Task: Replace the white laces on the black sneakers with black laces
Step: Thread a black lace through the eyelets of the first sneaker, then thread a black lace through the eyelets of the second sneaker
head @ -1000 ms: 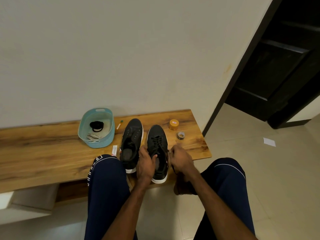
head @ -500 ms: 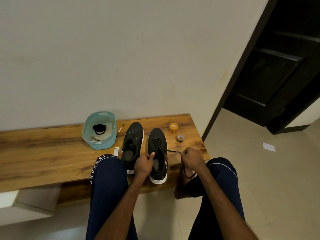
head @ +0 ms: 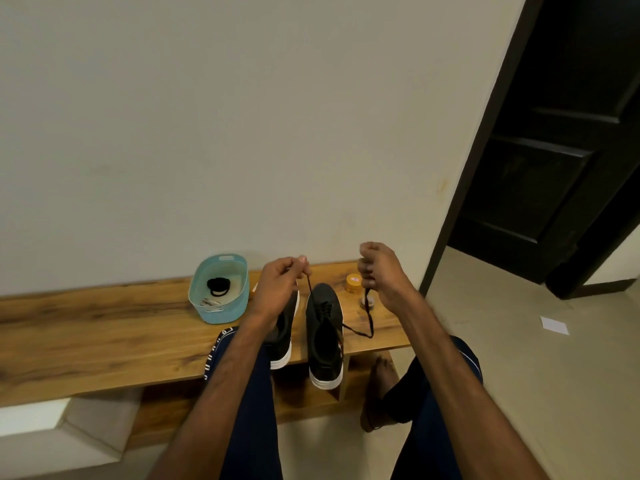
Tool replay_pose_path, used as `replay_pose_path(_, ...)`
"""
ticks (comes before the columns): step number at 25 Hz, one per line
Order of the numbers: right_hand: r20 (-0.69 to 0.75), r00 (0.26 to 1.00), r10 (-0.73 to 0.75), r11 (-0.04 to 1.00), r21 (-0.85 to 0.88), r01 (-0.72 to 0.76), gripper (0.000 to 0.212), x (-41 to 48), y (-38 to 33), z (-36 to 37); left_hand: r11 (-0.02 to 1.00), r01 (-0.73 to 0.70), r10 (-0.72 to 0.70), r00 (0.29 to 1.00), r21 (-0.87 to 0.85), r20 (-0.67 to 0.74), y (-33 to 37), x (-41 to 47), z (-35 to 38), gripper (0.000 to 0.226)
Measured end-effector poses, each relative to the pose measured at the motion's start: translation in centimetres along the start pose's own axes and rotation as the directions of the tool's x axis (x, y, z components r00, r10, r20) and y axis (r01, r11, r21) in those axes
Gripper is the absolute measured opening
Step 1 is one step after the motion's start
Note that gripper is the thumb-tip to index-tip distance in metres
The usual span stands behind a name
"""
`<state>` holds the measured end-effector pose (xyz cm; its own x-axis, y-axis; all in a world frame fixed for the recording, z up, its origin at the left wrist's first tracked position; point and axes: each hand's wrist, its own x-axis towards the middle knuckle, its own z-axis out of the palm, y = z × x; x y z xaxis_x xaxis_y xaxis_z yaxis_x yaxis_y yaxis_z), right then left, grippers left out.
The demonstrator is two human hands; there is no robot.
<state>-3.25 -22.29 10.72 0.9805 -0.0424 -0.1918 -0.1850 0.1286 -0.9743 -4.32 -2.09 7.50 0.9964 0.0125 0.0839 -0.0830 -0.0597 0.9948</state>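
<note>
Hands raised above the wooden tabletop (head: 104, 337), each pinching one end of the black lace (head: 370, 318): left hand (head: 277, 285) closed on the end rising from the right sneaker (head: 323, 336), right hand (head: 381, 275) closed on the end that loops down beside that sneaker. Left sneaker (head: 285, 336) stands just beside it, partly behind the left wrist. Teal basket (head: 220, 289) sits left of both sneakers; orange jar (head: 353, 283) to their right.

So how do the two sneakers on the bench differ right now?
The right sneaker has a black lace threaded through it, its ends pulled up by the left hand and right hand; the left sneaker shows no lace and is partly hidden behind the left forearm. The right one's heel overhangs the bench further. Both are black with white soles, toes toward the wall.
</note>
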Motion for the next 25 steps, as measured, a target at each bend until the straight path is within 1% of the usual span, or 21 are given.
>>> replay_pose_path(1,0.043,0.999,-0.01,0.998,0.065,0.007,0.015,-0.3,-0.8,0.7,0.999,-0.038,0.038,0.999,-0.026,0.018,1.1,0.1,0.3,0.031)
replay_pose_path(4,0.134,0.991,-0.015,0.967,0.256,-0.02,0.032,-0.7,-2.9,2.5,0.989,-0.102,0.113,0.988,-0.104,0.106,3.4,0.0,1.7,0.034)
replay_pose_path(5,0.157,0.987,-0.025,0.953,0.302,-0.024,0.032,-0.7,-3.4,3.0,0.986,-0.116,0.13,0.985,-0.123,0.113,3.9,-0.1,2.2,0.033)
replay_pose_path(7,0.203,0.976,-0.079,0.942,0.334,0.007,0.024,-1.0,-4.6,3.7,0.972,-0.182,0.196,0.977,-0.148,0.085,4.9,-0.3,2.8,0.022)
replay_pose_path(8,0.197,0.975,-0.1,0.942,0.335,0.029,0.016,-0.9,-5.1,3.9,0.964,-0.214,0.226,0.972,-0.159,0.063,5.3,-0.2,2.8,0.017)
replay_pose_path(9,0.189,0.976,-0.11,0.935,0.352,0.037,0.007,-0.9,-5.4,4.0,0.959,-0.235,0.245,0.969,-0.158,0.044,5.6,-0.1,2.7,0.018)
replay_pose_path(12,0.163,0.972,-0.17,0.906,0.413,0.089,0.04,-1.1,-7.1,4.1,0.955,-0.274,0.28,0.959,-0.113,0.04,6.3,0.0,2.0,0.031)
replay_pose_path(14,0.175,0.961,-0.214,0.892,0.437,0.119,0.048,-1.4,-8.2,4.1,0.951,-0.296,0.302,0.952,-0.093,0.055,6.8,0.2,1.7,0.039)
replay_pose_path(16,0.203,0.944,-0.259,0.899,0.407,0.159,0.049,-1.7,-9.0,4.3,0.943,-0.319,0.325,0.944,-0.096,0.055,7.7,0.7,1.3,0.044)
replay_pose_path(19,0.247,0.921,-0.3,0.924,0.314,0.217,0.043,-1.7,-8.9,4.3,0.924,-0.375,0.378,0.926,-0.076,0.021,8.7,1.1,0.9,0.04)
replay_pose_path(21,0.233,0.917,-0.324,0.936,0.22,0.275,0.034,-1.7,-8.3,4.4,0.925,-0.372,0.371,0.928,-0.077,-0.025,8.9,1.2,0.8,0.044)
replay_pose_path(22,0.221,0.913,-0.344,0.935,0.163,0.313,0.032,-1.7,-8.0,4.5,0.928,-0.363,0.36,0.931,-0.078,-0.052,9.0,1.3,0.7,0.044)
replay_pose_path(23,0.208,0.906,-0.37,0.929,0.106,0.355,0.031,-1.7,-7.8,4.5,0.932,-0.354,0.349,0.934,-0.077,-0.076,9.0,1.5,0.7,0.042)
replay_pose_path(25,0.178,0.882,-0.436,0.889,-0.066,0.453,0.019,-1.7,-8.0,4.7,0.935,-0.345,0.336,0.936,-0.08,-0.104,9.4,2.0,0.6,0.038)
